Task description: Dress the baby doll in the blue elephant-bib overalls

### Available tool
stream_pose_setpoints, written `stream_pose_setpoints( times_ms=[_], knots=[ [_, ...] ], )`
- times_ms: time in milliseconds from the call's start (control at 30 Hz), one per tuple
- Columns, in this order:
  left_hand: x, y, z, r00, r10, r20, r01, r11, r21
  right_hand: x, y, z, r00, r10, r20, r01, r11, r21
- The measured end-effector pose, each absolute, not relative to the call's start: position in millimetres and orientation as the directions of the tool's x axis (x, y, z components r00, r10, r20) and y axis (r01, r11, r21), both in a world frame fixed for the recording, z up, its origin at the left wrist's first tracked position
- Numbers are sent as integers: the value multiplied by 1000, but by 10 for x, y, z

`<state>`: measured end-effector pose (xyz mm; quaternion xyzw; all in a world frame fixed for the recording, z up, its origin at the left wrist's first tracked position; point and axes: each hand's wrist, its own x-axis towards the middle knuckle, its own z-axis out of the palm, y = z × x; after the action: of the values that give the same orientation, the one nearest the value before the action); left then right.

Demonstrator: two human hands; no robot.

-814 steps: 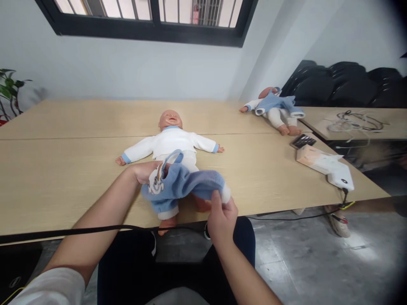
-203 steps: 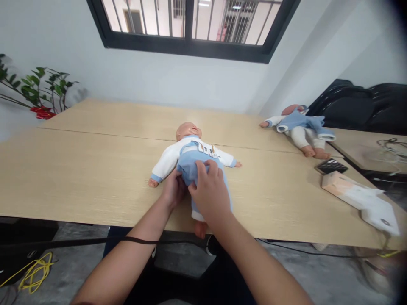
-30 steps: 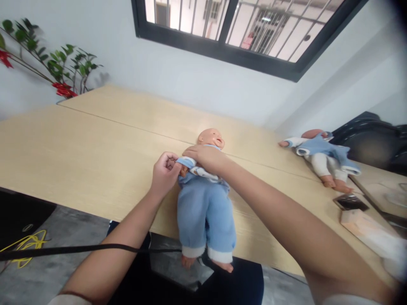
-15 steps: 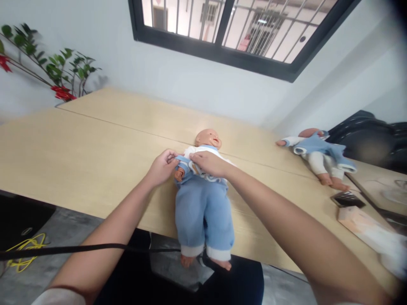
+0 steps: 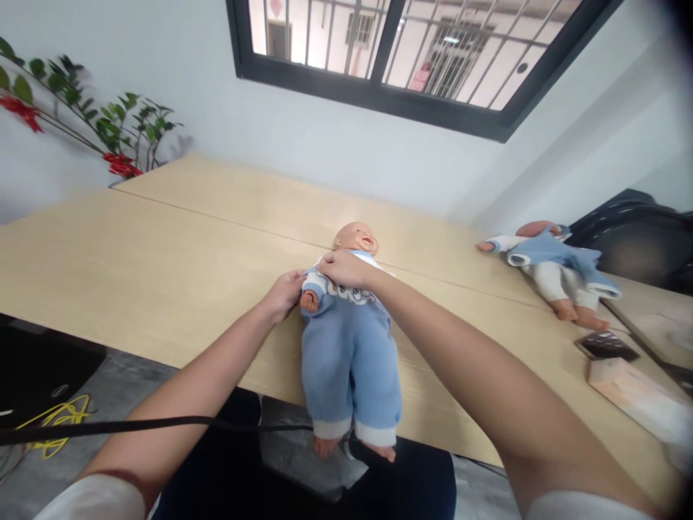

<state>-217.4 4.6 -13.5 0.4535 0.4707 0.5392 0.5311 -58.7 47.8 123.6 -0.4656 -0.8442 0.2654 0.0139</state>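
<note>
A baby doll (image 5: 351, 347) lies on its back on the table, head away from me and bare feet past the near edge. It wears blue trousers and a white top with a printed pattern and blue trim. My left hand (image 5: 286, 295) is closed on the clothing beside the doll's arm, its fingertips partly hidden. My right hand (image 5: 342, 267) reaches across the doll's chest, thumb and fingers pinching light blue cloth near the same shoulder. One sleeve with a blue cuff (image 5: 314, 287) shows below the hands, a doll hand sticking out of it.
A second doll (image 5: 555, 263) in blue and white clothes lies at the right, near black rounded objects (image 5: 633, 231). Closer are a dark flat item (image 5: 606, 345) and a tissue box (image 5: 622, 386). A black cable (image 5: 162, 425) crosses low in front. A plant (image 5: 108, 123) stands at the left.
My left hand has moved slightly down beside the doll's arm, and its fingers have turned under the cloth. My right hand has shifted a little up and left. The view has tilted slightly.
</note>
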Motion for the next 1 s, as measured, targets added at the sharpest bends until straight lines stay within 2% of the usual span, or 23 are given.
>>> stream_pose_setpoints(
  times_ms=[167,367,467,633,800,1000],
  knots=[
    [-2297,113,-87,-48,999,20,-199,-30,979,-621,597,1203,-537,837,-106,782,446,-436],
    [-2441,6,-105,138,986,91,-153,-69,986,-477,669,1130,-485,865,-128,728,318,-608],
    [-2386,-2,-134,120,986,116,-93,-105,990,-460,688,1131,-497,859,-123,711,322,-625],
    [-2287,54,-147,16,988,153,-31,-153,988,-538,707,1254,-463,866,-191,758,275,-591],
    [-2281,161,-190,-72,978,196,50,-193,980,-631,738,1340,-507,806,-306,793,296,-533],
    [-2295,425,-187,117,966,229,20,-232,972,-641,768,1325,-526,793,-307,825,388,-411]
  ],
)
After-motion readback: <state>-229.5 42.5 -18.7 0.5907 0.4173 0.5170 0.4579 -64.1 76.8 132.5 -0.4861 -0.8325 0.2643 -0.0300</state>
